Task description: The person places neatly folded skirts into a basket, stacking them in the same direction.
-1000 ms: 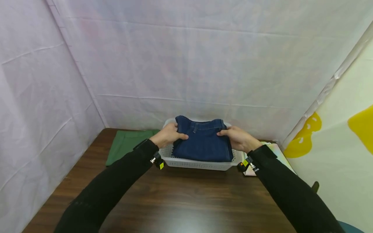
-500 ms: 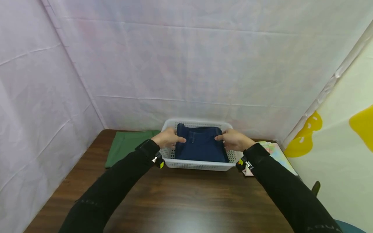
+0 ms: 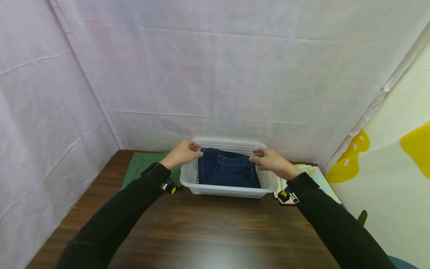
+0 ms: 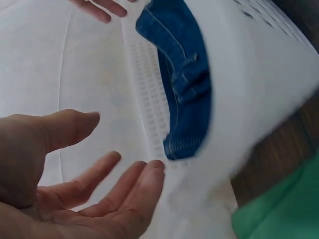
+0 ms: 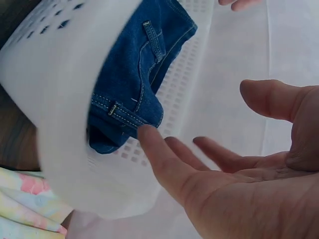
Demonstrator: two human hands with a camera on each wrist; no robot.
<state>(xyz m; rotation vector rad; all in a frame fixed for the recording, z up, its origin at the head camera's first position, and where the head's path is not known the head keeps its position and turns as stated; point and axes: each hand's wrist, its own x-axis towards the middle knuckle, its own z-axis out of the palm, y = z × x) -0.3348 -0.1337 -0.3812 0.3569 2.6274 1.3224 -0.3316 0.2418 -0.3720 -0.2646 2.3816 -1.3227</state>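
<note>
Folded blue jeans (image 3: 231,172) lie inside a white plastic basket (image 3: 228,189), waistband toward the far side. My left hand (image 3: 183,153) is over the basket's left rim, thumb and fingers apart and holding nothing. In the left wrist view that left hand (image 4: 99,199) is clear of the jeans (image 4: 187,94). Over the right part of the basket is my right hand (image 3: 270,161), its fingers spread and its grip vacant. The right wrist view has one fingertip of the right hand (image 5: 224,174) overlapping the jeans' waistband (image 5: 127,117); whether it touches, I cannot tell.
Folded green cloth (image 3: 141,166) lies left of the basket on the brown wooden table (image 3: 208,228). To the right is a folded pastel patterned cloth (image 3: 319,179). A white fabric wall (image 3: 215,74) rises right behind the basket.
The jeans have gone down into the basket and both hands have let go of them. My left hand has drawn back to the left; the right has shifted slightly to the right.
</note>
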